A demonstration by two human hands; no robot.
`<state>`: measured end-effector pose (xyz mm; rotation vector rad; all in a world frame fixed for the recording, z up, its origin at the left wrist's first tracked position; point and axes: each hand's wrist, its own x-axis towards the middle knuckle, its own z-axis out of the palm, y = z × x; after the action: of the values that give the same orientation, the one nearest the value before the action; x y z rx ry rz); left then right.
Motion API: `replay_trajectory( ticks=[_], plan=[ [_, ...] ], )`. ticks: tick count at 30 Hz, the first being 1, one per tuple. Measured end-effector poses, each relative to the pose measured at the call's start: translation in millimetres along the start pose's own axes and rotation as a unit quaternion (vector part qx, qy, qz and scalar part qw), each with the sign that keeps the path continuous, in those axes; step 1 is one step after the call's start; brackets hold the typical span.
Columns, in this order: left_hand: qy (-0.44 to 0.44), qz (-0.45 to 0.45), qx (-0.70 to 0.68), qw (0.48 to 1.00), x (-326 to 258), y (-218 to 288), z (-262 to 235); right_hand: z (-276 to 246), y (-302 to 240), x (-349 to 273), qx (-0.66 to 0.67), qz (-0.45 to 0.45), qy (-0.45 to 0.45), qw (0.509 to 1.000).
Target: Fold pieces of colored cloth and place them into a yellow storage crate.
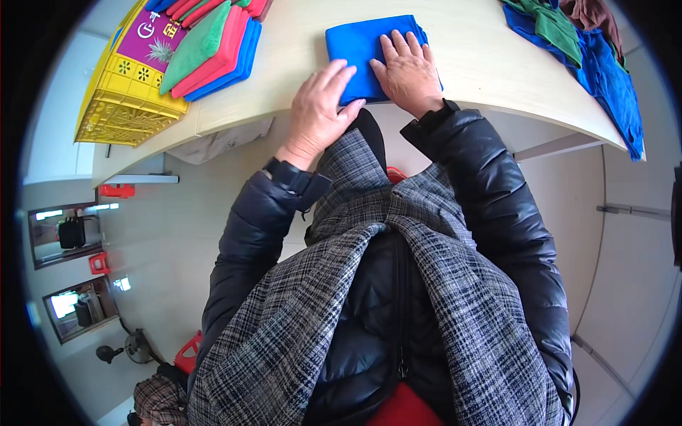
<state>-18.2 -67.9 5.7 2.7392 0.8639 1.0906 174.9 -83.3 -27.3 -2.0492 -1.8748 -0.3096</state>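
- Fingers (401,47) on both your bare hands are opened out at the folded blue cloth (357,48), which lies on the pale surface (284,42) straight ahead of you.
- Far left, you have a yellow crate (124,99) and, just beside it, a folded stack (220,60) of green, red and blue cloths.
- Your left forearm (249,220), in a dark puffy sleeve, rises inward from the lower left.
- Your left hand (316,106) reaches to the blue cloth's left edge, fingers lightly curved, thumb held apart; you cannot tell whether the fingertips touch it.
- Your right hand (410,77) lies palm down on the cloth's right part, fingers slightly spread and pointing away from you, thumb out leftward.
- Your right forearm (497,177) slants up and inward from the lower right.
- Far right, loose cloths (611,99) in blue, green and brown droop over the surface's edge.
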Motion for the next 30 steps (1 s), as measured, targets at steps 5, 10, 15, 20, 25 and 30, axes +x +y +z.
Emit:
replay_trajectory(
  ticks=[5, 10, 15, 20, 25, 30],
  plan=[
    [-0.014, 0.036, 0.123, 0.992, -12.9, 4.0, 11.2, -10.7, 2.3, -3.3, 0.047, -0.023, 0.003, 0.999],
    [-0.006, 0.082, 0.178, 0.981, -13.8, -2.9, 15.1, -33.9, 3.5, -31.7, 0.074, -0.161, 0.001, 0.984],
    [0.012, 0.083, 0.172, 0.982, -12.9, 0.5, 18.0, -33.7, 10.1, -25.4, 0.087, -0.157, 0.024, 0.983],
    [0.006, 0.060, 0.187, 0.980, -1.8, 7.7, 19.5, -39.0, 11.4, -24.0, 0.094, -0.163, 0.031, 0.982],
    [-0.022, 0.053, 0.270, 0.961, 7.1, 14.8, 21.1, -38.1, 8.4, -25.5, 0.109, -0.146, 0.027, 0.983],
    [-0.059, 0.043, 0.294, 0.953, 11.2, 19.3, 19.6, -29.4, 3.7, -25.5, 0.041, -0.124, 0.067, 0.989]
  ],
)
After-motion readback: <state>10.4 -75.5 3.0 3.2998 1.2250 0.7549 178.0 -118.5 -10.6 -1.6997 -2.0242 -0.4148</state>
